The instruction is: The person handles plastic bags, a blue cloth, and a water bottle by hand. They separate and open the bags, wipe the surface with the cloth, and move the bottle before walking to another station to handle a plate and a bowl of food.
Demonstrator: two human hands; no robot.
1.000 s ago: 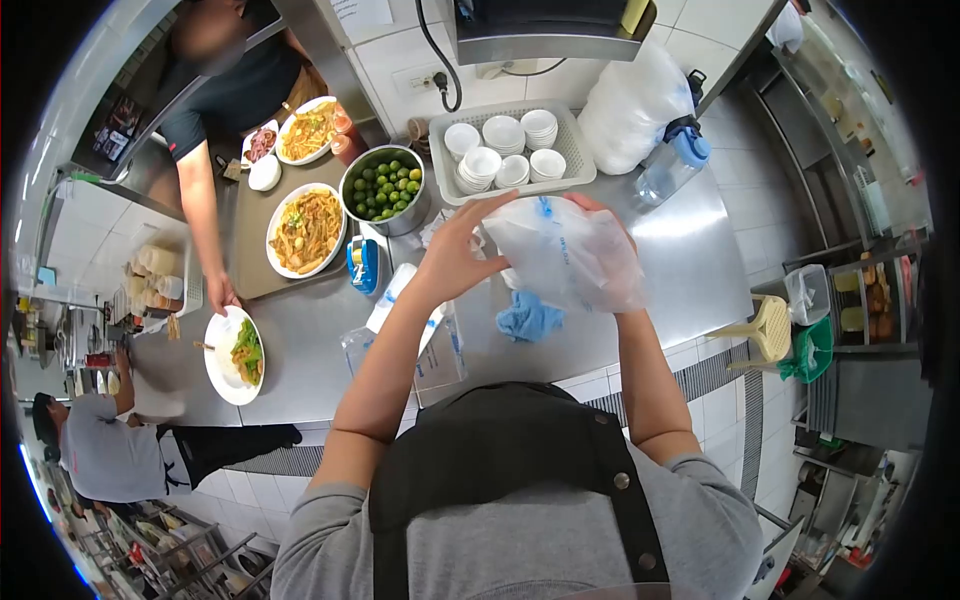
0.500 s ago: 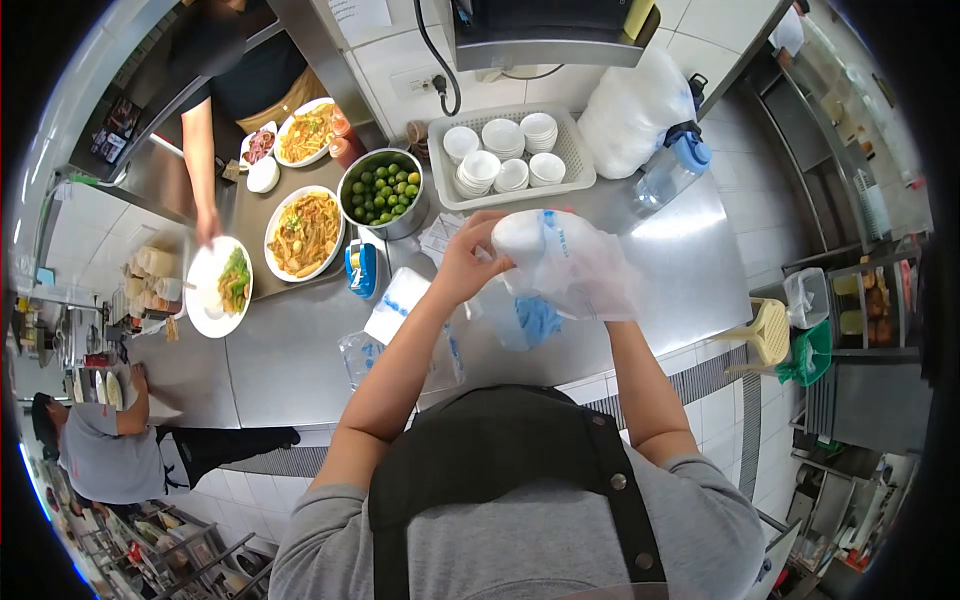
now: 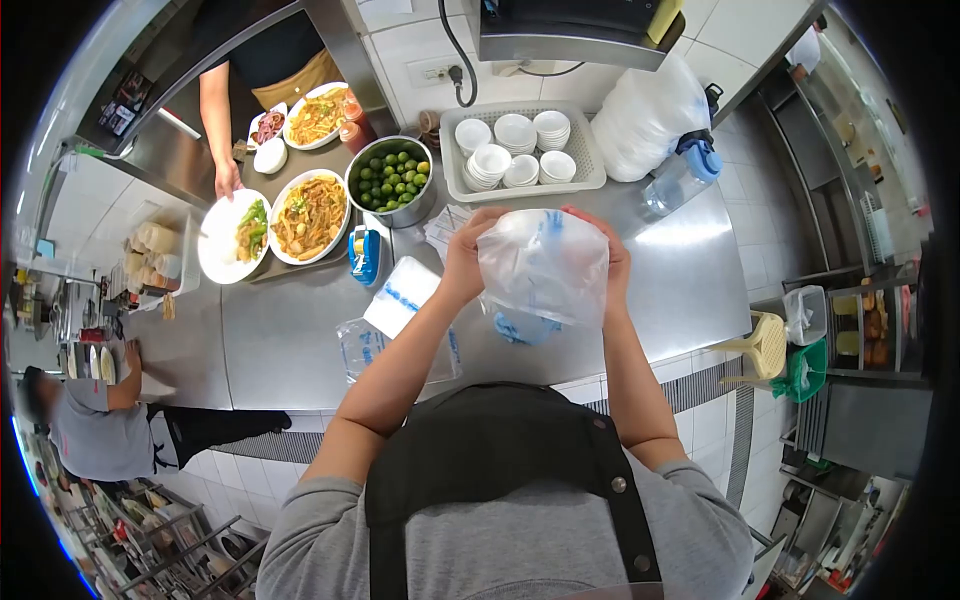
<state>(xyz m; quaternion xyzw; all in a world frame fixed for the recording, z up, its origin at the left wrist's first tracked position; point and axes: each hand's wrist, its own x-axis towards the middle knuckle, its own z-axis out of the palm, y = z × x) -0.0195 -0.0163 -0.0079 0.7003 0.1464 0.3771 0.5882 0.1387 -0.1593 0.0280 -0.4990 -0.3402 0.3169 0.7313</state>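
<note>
- Holding a filmy plastic bag [image 3: 545, 265] with blue print up over the steel counter [image 3: 680, 290], in front of the chest, in two bare hands;
- pinching its upper left edge with the left hand [image 3: 467, 250], fingers curled in against the film, thumb side toward the bag;
- gripping its upper right side with the right hand [image 3: 614, 252], fingers bent round the edge and partly hidden; cannot tell exactly how near together thumb and fingertips come;
- cannot tell what, if anything, lies within the whitish, rounded upper part of the bag;
- can see a blue cloth [image 3: 528, 328] on the counter below the bag, partly covered in this view;
- can see a white pack [image 3: 403, 297] with blue print beside the left forearm, near a clear plastic packet [image 3: 358, 350] and a blue tape dispenser [image 3: 364, 254];
- farther back, can see a pot of green limes [image 3: 391, 175], then a pale basket [image 3: 530, 192] of stacked white bowls [image 3: 515, 132];
- at far left, can see a co-worker's hand [image 3: 229, 180] at the rim of a white plate [image 3: 218, 240] bearing greens.
</note>
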